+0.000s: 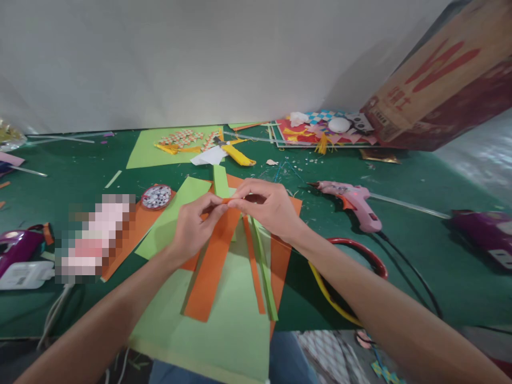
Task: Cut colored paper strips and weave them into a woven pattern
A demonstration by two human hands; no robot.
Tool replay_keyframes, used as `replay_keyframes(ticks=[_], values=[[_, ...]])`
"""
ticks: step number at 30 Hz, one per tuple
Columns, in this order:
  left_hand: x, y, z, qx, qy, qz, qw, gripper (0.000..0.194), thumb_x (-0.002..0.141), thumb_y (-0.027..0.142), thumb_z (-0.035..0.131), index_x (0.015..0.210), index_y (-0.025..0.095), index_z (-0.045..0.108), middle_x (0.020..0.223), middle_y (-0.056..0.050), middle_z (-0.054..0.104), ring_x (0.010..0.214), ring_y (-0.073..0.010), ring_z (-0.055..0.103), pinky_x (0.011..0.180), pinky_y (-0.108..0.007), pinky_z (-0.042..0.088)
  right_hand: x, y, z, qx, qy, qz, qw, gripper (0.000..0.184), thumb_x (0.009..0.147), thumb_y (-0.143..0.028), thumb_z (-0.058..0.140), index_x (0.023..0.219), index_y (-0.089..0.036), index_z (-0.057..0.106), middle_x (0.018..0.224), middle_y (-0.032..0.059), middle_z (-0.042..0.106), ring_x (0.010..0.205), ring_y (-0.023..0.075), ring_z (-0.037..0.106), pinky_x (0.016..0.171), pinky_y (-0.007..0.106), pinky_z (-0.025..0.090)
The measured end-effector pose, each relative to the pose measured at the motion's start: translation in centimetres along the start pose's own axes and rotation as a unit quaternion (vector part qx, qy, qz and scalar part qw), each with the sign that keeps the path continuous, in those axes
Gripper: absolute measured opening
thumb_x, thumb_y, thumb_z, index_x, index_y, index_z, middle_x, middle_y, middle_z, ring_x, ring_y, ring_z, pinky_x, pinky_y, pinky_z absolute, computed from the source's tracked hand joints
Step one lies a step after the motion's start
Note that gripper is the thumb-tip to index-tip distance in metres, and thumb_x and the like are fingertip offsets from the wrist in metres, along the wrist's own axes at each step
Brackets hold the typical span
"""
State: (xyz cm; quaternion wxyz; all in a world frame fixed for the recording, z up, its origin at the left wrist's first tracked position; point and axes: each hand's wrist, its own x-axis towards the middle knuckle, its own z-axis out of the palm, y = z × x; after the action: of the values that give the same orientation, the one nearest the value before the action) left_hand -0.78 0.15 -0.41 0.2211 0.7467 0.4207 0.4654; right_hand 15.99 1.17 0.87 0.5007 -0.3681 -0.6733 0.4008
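Both hands meet at the upper end of a wide orange paper strip. My left hand pinches that end between thumb and fingers. From the other side my right hand pinches the same end, its fingers curled. The strip slants down toward me over a light green paper sheet. Right of it lie a narrow orange strip and a narrow green strip. A short green strip shows just beyond the fingers. More orange paper lies under the right wrist.
Right of the hands lies a pink glue gun with its cord. Red-handled and yellow-handled scissors or loops sit under my right forearm. A yellow utility knife, a round pin box, a white bottle and a paper bag stand around.
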Motion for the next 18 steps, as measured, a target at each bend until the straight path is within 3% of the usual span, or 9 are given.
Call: replay_keyframes(ticks=[9,18], values=[[-0.33,-0.35,-0.37,0.086,0.054,0.074,0.992,0.013,0.089,0.022,0.057,0.079,0.020,0.065,0.071,0.001,0.071,0.061,-0.0102,0.063,0.056,-0.019,0.048,0.29,0.38,-0.24,-0.081,-0.032,0.012,0.996,0.032,0.077,-0.044,0.069,0.062,-0.018,0.058,0.066,0.0010,0.058,0.062,0.0119,0.049,0.054,0.025,0.037],[-0.21,-0.72,-0.85,0.115,0.080,0.221,0.965,0.014,0.088,0.011,0.055,0.086,0.020,0.066,0.074,-0.002,0.074,0.067,-0.0124,0.069,0.062,-0.022,0.054,0.06,0.67,-0.24,-0.090,-0.013,-0.147,0.985,0.032,0.087,-0.040,0.060,0.063,-0.019,0.061,0.067,0.0037,0.059,0.060,0.0124,0.051,0.052,0.026,0.039]])
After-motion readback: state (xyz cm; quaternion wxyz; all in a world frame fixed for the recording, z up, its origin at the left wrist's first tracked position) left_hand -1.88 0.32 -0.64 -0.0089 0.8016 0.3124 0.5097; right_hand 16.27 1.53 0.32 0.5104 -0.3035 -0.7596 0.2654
